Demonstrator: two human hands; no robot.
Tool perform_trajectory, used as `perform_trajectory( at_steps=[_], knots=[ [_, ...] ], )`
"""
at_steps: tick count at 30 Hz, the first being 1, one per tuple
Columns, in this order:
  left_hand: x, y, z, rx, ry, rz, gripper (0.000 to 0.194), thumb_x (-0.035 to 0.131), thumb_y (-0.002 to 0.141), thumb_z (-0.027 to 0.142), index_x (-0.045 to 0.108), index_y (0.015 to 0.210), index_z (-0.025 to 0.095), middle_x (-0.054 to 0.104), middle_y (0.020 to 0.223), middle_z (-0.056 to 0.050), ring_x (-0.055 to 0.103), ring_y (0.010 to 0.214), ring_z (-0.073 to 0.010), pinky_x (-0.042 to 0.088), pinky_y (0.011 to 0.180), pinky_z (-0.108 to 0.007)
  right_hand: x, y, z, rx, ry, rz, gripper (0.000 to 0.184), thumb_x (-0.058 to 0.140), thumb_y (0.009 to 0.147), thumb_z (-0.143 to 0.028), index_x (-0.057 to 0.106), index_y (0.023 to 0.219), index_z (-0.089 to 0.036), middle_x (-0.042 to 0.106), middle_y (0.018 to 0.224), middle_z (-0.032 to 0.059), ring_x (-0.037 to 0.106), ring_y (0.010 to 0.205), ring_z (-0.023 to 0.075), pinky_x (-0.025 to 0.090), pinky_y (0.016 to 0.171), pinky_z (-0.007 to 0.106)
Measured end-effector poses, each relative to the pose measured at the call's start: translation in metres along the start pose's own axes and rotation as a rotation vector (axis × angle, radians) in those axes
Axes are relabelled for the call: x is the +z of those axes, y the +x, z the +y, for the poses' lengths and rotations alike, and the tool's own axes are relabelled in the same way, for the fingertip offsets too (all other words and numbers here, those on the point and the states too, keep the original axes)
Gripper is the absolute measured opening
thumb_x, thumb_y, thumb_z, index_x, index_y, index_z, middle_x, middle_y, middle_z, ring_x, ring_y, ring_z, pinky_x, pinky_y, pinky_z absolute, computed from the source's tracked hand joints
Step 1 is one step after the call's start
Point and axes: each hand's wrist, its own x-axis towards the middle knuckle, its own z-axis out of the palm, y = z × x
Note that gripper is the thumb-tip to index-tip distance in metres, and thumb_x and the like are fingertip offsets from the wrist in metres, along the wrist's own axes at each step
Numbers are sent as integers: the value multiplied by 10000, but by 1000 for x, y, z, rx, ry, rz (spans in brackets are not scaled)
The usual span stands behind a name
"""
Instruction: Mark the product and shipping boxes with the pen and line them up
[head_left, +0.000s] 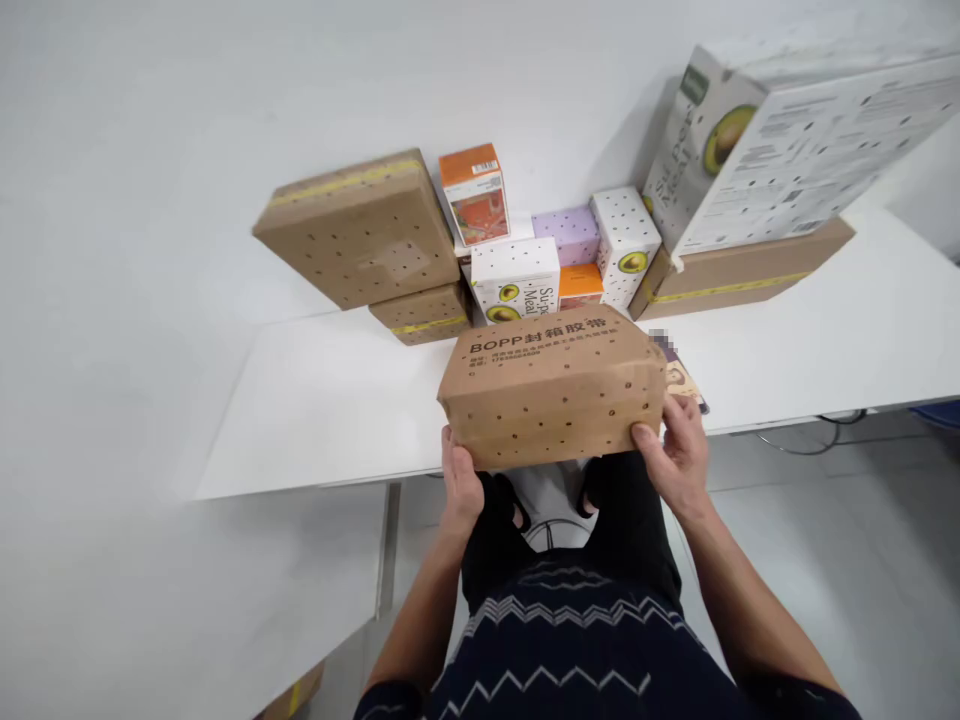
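Observation:
A brown cardboard box [555,390] with "BOPP" and Chinese characters printed on its top is held between my two hands at the table's front edge. My left hand [461,485] grips its lower left corner, with the fingers partly hidden by the box. On the right end, my right hand [679,450] is closed on the corner, thumb on the near face. Just behind the box stand a white box with avocado pictures [515,280] and a small orange box [580,285]. A dark printed item [682,375] lies by my right hand, partly covered.
Two stacked brown cartons [360,240] stand at the back left. An orange-topped box [476,195], a lilac box [568,235] and a tall white box [626,240] are behind. A large avocado-print box [810,150] rests on a taped carton [742,275] at right.

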Motion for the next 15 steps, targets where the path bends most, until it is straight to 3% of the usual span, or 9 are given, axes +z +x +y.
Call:
perform_trajectory(
  at_steps=[4, 7, 12, 15],
  knots=[
    [-17, -11, 34, 86, 98, 9, 575, 298, 884, 645, 620, 1042, 196, 562, 987, -71, 544, 947, -209, 482, 858, -357, -16, -2, -17, -4, 63, -12, 450, 460, 890, -431, 508, 1320, -310, 527, 986, 73, 499, 947, 251, 453, 878, 472],
    [-25, -15, 47, 80, 141, 12, 538, 328, 884, 634, 619, 1000, 196, 537, 910, -53, 529, 873, -193, 485, 805, -340, -15, -8, -20, 10, 108, -51, 466, 442, 902, -448, 484, 1343, -303, 518, 1007, 73, 494, 949, 243, 448, 884, 470],
    [-20, -10, 42, -81, 171, -10, 500, 390, 864, 632, 627, 934, 198, 549, 899, -63, 533, 814, -189, 489, 664, -305, 0, -11, -7, 31, 141, -125, 542, 464, 892, -465, 432, 1391, -258, 471, 1033, 85, 473, 989, 236, 458, 870, 426],
    [-14, -4, 39, -122, 186, -3, 469, 397, 873, 603, 634, 940, 205, 584, 932, -72, 541, 854, -208, 488, 699, -323, 11, -11, 6, 30, 161, -131, 548, 454, 893, -473, 428, 1392, -251, 466, 1046, 84, 461, 1009, 231, 453, 885, 418]
  ],
)
